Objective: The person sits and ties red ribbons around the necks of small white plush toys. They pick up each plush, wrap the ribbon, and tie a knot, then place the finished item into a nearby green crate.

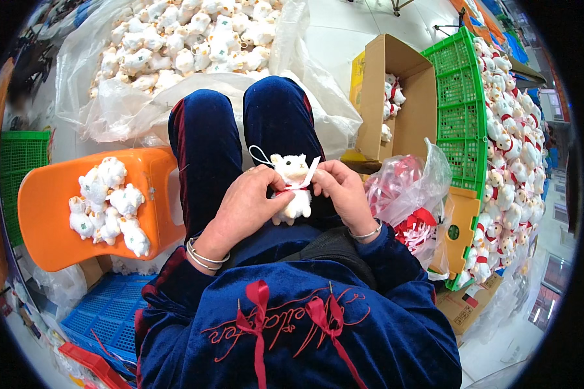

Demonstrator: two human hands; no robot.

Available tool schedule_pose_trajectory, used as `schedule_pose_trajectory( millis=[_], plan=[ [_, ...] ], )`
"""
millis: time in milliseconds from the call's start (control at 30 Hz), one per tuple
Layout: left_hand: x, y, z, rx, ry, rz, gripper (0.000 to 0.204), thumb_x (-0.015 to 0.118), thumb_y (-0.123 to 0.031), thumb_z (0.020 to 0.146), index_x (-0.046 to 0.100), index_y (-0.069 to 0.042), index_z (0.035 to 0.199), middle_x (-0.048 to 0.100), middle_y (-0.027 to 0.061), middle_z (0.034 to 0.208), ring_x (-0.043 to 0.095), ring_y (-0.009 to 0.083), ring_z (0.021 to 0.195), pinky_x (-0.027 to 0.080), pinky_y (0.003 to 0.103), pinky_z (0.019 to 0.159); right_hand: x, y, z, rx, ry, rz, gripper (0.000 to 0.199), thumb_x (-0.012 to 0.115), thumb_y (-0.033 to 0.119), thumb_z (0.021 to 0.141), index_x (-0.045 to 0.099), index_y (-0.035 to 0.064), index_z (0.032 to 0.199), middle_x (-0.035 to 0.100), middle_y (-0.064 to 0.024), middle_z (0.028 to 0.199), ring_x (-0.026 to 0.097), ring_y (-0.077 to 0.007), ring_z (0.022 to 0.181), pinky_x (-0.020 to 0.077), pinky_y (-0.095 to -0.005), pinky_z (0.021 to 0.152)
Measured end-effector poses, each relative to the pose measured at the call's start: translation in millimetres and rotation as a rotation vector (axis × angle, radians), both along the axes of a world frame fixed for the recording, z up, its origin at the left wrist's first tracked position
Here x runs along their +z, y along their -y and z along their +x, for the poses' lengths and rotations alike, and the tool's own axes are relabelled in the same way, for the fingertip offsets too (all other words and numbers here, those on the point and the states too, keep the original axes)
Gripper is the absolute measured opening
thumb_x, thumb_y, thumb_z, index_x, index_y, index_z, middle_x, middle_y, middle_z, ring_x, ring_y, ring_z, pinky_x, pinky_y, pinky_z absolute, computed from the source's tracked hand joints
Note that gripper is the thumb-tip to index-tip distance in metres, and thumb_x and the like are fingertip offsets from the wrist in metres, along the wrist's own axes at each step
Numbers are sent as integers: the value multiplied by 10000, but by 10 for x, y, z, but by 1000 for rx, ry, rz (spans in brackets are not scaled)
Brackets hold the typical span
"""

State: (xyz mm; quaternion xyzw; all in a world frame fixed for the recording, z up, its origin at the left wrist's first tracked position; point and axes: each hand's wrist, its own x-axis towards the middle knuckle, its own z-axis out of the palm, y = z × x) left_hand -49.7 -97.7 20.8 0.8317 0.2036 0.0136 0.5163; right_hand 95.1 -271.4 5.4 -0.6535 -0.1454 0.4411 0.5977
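Two bare hands are meeting over the lap, both pinching a small white plush animal toy (293, 188) that is sitting upright between the dark blue velvet-clad knees. Left hand (248, 202) is gripping its side and a thin red ribbon (285, 190) at the neck; right hand (341, 189) is clasping the other side and a white tag strip (311, 172). An orange plastic stool (48, 214) at the left is carrying several similar white toys (110, 207). A clear plastic bag of red ribbons (412, 201) is lying just right.
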Motion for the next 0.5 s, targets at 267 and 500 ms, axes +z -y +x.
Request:
schedule_pose_trajectory(
  millis=[267,500],
  plan=[
    [163,-56,42,-27,-73,-133,173,764,-145,872,685,9,886,673,123,834,650,219,718,509,320,651,101,18,-58,192,559,119,123,722,-18,870,655,22,965,594,-46,1070,564,-58,776,439,-204,655],
    [96,-34,43,-24,2,43,86,683,-54,873,689,20,917,688,185,880,691,343,792,547,400,731,244,107,-61,524,567,199,158,747,-9,853,661,33,979,648,-78,1037,633,-157,815,498,-278,693]
  ],
)
